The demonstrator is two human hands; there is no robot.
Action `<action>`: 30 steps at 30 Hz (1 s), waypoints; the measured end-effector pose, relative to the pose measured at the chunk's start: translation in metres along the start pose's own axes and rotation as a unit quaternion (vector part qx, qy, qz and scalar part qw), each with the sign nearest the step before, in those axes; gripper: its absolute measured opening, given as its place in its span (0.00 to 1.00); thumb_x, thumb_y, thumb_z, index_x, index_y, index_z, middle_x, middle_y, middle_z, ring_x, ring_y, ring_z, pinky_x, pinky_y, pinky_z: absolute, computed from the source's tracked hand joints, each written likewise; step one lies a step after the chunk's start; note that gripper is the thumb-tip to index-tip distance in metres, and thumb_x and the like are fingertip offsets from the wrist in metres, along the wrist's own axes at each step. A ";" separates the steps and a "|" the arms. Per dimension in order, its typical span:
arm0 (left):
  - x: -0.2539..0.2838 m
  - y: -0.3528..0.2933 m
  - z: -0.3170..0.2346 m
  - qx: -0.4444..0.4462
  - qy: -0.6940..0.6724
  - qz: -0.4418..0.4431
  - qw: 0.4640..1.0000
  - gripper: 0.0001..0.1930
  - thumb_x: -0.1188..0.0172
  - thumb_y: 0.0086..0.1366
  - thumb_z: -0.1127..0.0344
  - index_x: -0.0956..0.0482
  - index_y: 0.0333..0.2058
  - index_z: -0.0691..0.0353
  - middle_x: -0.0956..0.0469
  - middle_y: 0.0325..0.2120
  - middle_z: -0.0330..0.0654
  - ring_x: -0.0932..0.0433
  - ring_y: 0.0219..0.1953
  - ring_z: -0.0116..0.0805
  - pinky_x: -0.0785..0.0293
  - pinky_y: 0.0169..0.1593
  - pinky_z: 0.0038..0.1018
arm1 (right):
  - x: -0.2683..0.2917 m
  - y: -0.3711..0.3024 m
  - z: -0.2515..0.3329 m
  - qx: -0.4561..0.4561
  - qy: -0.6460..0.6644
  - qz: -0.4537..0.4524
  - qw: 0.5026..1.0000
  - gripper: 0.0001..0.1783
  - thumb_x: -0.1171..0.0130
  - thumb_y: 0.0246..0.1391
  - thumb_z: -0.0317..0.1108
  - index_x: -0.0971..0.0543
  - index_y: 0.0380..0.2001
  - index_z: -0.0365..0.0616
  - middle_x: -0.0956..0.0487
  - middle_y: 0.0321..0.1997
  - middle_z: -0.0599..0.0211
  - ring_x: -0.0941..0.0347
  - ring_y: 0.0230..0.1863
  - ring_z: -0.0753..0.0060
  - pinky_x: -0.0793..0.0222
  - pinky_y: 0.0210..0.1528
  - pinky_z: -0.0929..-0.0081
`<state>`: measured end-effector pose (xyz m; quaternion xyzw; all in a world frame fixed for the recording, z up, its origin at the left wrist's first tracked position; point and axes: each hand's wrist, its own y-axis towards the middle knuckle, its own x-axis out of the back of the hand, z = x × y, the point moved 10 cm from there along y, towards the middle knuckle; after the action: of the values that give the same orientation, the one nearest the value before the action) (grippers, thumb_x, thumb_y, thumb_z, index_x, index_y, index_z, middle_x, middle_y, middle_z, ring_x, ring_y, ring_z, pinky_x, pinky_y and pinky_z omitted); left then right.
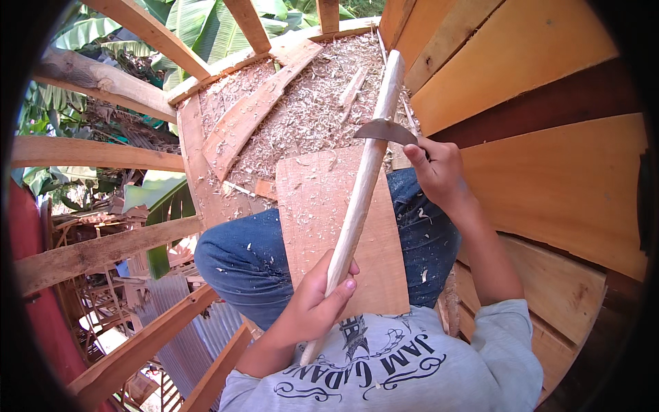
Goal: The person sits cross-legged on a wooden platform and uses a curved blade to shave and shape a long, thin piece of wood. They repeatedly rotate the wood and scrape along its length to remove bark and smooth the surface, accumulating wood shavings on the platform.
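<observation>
Pale wooden stick (362, 196), long, slim

A plank wall (556, 182) rises right of the shaving-strewn floor (230, 86); sunlit banana leaves (220, 34) show beyond wooden bars (103, 152).

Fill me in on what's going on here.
A person sits with a wooden board across their lap. Their left hand grips the lower part of a pale peeled stick. The right hand holds a curved blade, which lies across the stick's upper part. Wood shavings cover the floor ahead.
</observation>
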<state>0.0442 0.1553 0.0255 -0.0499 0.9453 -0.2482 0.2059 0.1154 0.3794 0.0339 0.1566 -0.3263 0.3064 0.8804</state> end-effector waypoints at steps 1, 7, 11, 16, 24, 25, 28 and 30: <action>0.000 0.004 -0.001 0.013 -0.016 -0.003 1.000 0.09 0.51 0.67 0.69 0.36 0.43 0.64 0.36 0.20 0.31 0.41 0.15 0.14 0.47 0.17 0.15 | 0.000 -0.008 0.015 0.041 0.024 -0.007 0.999 0.28 0.47 0.57 0.55 0.24 0.18 0.40 0.29 0.13 0.56 0.29 0.16 0.53 0.36 0.19 0.66; 0.006 -0.006 0.003 0.012 0.003 -0.002 1.000 0.08 0.51 0.67 0.69 0.36 0.42 0.64 0.36 0.20 0.31 0.42 0.15 0.14 0.47 0.17 0.15 | 0.000 0.004 -0.001 0.008 -0.030 0.002 1.000 0.26 0.43 0.54 0.54 0.25 0.18 0.41 0.29 0.13 0.59 0.31 0.15 0.55 0.37 0.18 0.67; -0.004 -0.006 0.001 0.008 -0.002 0.031 0.999 0.09 0.50 0.66 0.69 0.35 0.42 0.64 0.37 0.19 0.31 0.42 0.14 0.14 0.47 0.17 0.15 | -0.019 -0.045 0.077 0.249 0.000 0.053 0.967 0.30 0.45 0.55 0.56 0.27 0.15 0.38 0.32 0.10 0.59 0.33 0.13 0.59 0.39 0.17 0.70; 0.012 -0.001 0.009 0.016 -0.020 -0.001 1.000 0.09 0.49 0.66 0.67 0.35 0.42 0.64 0.37 0.19 0.31 0.43 0.14 0.14 0.47 0.16 0.15 | 0.009 0.002 -0.026 -0.089 0.039 -0.007 0.995 0.30 0.47 0.57 0.54 0.29 0.16 0.37 0.34 0.11 0.54 0.35 0.12 0.59 0.42 0.18 0.69; 0.030 -0.008 -0.006 -0.034 0.125 -0.074 0.989 0.10 0.49 0.64 0.70 0.34 0.42 0.66 0.34 0.22 0.32 0.38 0.19 0.16 0.42 0.23 0.16 | -0.018 -0.058 0.061 0.119 -0.006 0.016 0.993 0.30 0.45 0.54 0.57 0.30 0.14 0.39 0.35 0.10 0.56 0.35 0.12 0.58 0.42 0.15 0.68; 0.025 -0.009 -0.015 -0.076 0.170 -0.068 0.980 0.10 0.49 0.64 0.70 0.34 0.42 0.66 0.34 0.23 0.33 0.37 0.21 0.17 0.40 0.25 0.17 | -0.020 -0.061 0.073 0.151 -0.032 0.018 0.988 0.31 0.44 0.53 0.58 0.31 0.13 0.40 0.35 0.10 0.57 0.34 0.12 0.58 0.41 0.15 0.68; 0.008 -0.020 -0.017 -0.057 0.204 -0.015 0.977 0.10 0.51 0.63 0.72 0.33 0.43 0.68 0.32 0.30 0.38 0.34 0.33 0.24 0.36 0.39 0.23 | -0.006 -0.051 0.058 0.140 -0.049 -0.019 0.989 0.31 0.43 0.51 0.59 0.32 0.13 0.42 0.35 0.10 0.60 0.33 0.12 0.59 0.40 0.15 0.68; 0.008 -0.019 -0.015 -0.008 0.178 -0.021 0.984 0.10 0.51 0.63 0.73 0.33 0.43 0.67 0.32 0.30 0.38 0.34 0.33 0.24 0.36 0.38 0.23 | 0.006 -0.036 0.040 0.125 -0.072 -0.039 0.989 0.31 0.43 0.50 0.60 0.32 0.12 0.43 0.35 0.10 0.61 0.32 0.12 0.59 0.40 0.15 0.69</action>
<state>0.0307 0.1435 0.0437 -0.0265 0.9676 -0.2493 0.0284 0.1228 0.3352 0.0650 0.2996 -0.3416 0.2981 0.8394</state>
